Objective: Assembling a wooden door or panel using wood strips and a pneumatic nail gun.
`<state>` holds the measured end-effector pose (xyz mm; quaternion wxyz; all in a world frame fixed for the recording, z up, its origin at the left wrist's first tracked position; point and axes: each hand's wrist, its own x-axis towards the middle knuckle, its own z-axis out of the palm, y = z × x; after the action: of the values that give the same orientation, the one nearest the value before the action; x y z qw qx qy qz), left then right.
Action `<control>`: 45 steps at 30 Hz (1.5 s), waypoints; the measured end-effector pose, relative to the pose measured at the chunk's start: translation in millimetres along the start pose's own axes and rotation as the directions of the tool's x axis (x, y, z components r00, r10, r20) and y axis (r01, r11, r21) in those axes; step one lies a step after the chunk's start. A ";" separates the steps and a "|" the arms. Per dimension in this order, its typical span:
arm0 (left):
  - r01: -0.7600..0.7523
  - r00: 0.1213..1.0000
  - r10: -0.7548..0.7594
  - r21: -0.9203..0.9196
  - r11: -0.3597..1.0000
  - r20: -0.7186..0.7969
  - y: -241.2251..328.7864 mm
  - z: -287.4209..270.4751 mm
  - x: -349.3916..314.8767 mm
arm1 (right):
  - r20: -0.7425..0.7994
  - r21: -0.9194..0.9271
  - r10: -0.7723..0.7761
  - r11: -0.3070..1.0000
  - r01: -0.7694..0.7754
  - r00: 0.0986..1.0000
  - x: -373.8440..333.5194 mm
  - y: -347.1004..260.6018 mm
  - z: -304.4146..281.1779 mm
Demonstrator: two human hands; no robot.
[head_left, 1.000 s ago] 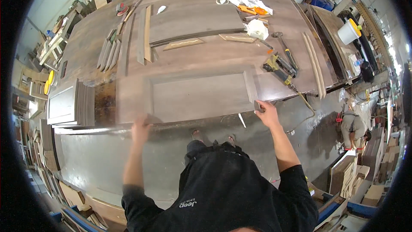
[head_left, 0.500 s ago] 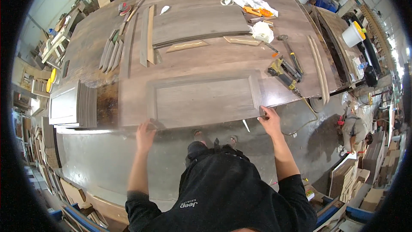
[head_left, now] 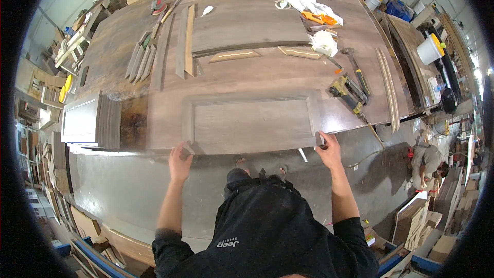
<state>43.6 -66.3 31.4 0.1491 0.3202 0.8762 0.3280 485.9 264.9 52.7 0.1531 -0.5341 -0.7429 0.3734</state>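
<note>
A framed wooden panel, grey-brown with a raised border, lies at the near edge of the large workbench. My left hand closes on its near left corner, fingertips over the edge. At the near right corner, my right hand pinches the panel's end between thumb and fingers. Right of the panel rests a yellow-black nail gun with its hose, beside a hammer. Beyond the panel lie two short mitred moulding strips, one left and one right, each with a pale bead of glue.
Framed panels are stacked at the bench's left. Long wood strips, short strips and a sander lie farther back. White cloths and an orange tool sit at back right. Another person crouches at right.
The whole view has shifted slightly to the right. Both hands remain at the panel's near corners, with little visible movement against the bench.
</note>
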 end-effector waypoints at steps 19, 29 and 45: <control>-0.035 0.964 -0.116 -0.545 0.838 -0.239 57.3 12.6 160.9 | -0.408 0.372 -0.004 0.912 0.170 0.913 168.8 -78.7 -6.5; 0.131 0.989 -0.134 0.046 0.990 0.068 48.0 40.8 158.7 | -0.101 -0.102 0.049 0.993 -0.059 0.994 201.8 -20.1 11.0; -0.148 0.980 0.129 0.124 0.981 0.152 27.3 8.2 47.6 | 0.104 -0.031 -0.237 0.970 0.241 0.966 54.8 14.9 -27.2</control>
<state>24.4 -15.2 41.2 0.1667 0.4125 0.8588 0.2540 492.1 327.5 50.9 0.1480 -0.4246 -0.8165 0.3621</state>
